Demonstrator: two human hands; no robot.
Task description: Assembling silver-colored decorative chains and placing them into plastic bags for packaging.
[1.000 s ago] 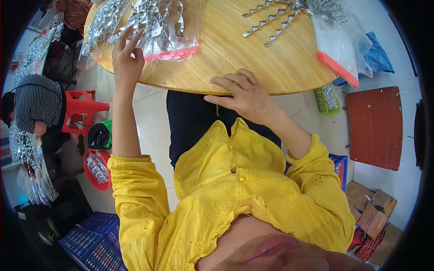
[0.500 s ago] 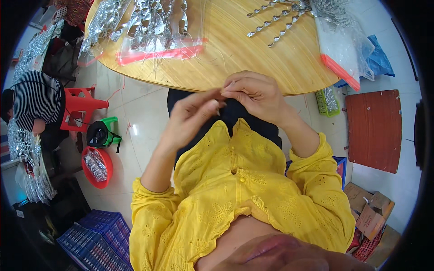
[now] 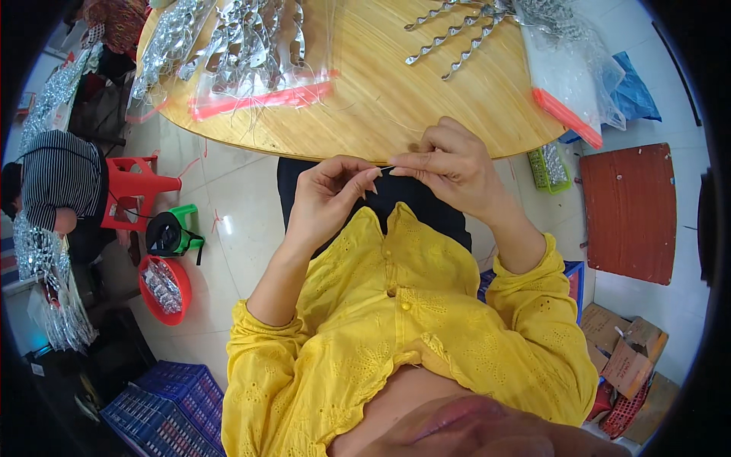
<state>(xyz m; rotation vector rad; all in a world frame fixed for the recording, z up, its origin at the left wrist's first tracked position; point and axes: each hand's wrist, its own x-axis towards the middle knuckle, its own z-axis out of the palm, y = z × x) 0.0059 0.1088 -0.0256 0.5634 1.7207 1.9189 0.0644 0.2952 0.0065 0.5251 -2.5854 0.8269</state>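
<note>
Just off the near edge of the round wooden table, my two hands face each other, fingertips a short gap apart. A short, thin, pale strand, like thread, spans that gap. My left hand pinches one end between thumb and forefinger. With thumb and forefinger pressed together, my right hand grips the other end. Beyond them on the table lie clear bags of shiny silver twisted strips, one with a red band. Several loose silver spirals lie at the far right.
A clear plastic bag with a red edge hangs over the table's right side. Left on the floor are a red stool, a green stool and a red basin. A person in stripes sits far left. Cartons stand lower right.
My hands have drawn apart from nearly touching, and the strand between them now shows. The right hand has shifted slightly right; the view has moved a little.
</note>
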